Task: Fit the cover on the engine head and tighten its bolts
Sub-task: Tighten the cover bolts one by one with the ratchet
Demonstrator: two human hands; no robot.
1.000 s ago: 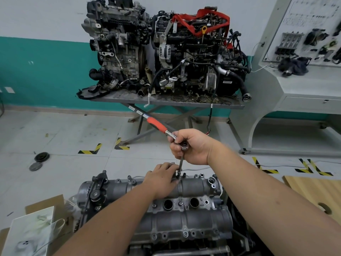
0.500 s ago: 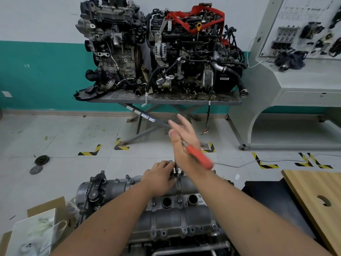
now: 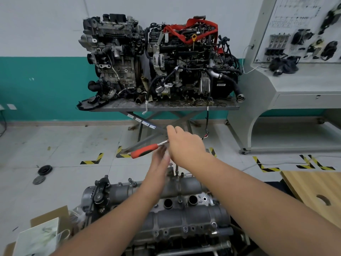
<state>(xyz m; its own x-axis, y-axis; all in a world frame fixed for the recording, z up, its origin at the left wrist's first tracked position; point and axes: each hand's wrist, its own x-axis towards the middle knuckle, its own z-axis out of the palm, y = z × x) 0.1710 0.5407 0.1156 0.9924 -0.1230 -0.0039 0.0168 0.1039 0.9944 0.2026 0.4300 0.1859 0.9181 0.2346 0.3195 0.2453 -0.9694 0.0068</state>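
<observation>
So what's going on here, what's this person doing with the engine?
A person is bolting the cover onto an engine head on the floor. Their right hand is at the head end of a ratchet whose red handle sticks out to the left, and its extension runs down to a bolt at the cover's far edge. The left hand, blurred, is raised just under the ratchet handle. How it holds anything is unclear.

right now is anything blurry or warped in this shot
Head view: the left hand is smeared by motion blur, its fingers indistinct; the right hand and the ratchet are only slightly soft. The cover and the background engines are sharp. Wide-angle distortion bends the display board at the right edge. Lighting is even, with no strong glare.
</observation>
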